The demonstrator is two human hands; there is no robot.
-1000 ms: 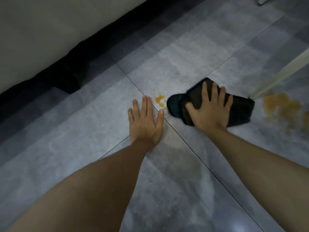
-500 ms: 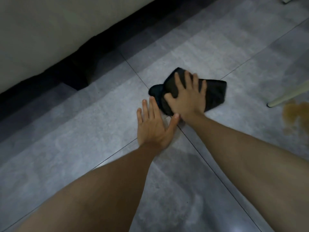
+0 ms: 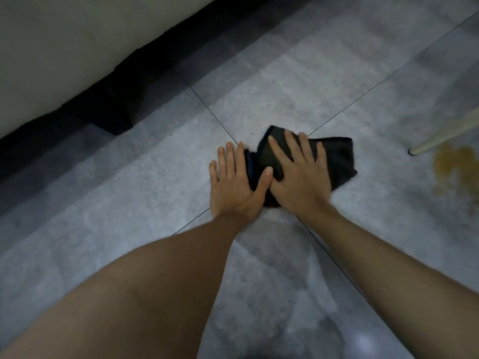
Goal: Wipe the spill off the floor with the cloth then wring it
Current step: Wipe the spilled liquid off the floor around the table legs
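Head view: right hand [image 3: 300, 177] pressed flat on the cloth [image 3: 334, 161] at the tile joint, grasping nothing; left hand [image 3: 234, 182] splayed on the floor [image 3: 129, 203], thumb touching cloth. We should keep the palm flat and sweep right toward the spill [image 3: 453, 164] by the leg [image 3: 445, 136], wringing after.

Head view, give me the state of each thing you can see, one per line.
Cloth: bunched, flat on floor under right hand.
Right hand: open, pressing cloth.
Left hand: open, flat on floor, thumb touching cloth.
Spill: orange, unwiped, beside white leg.
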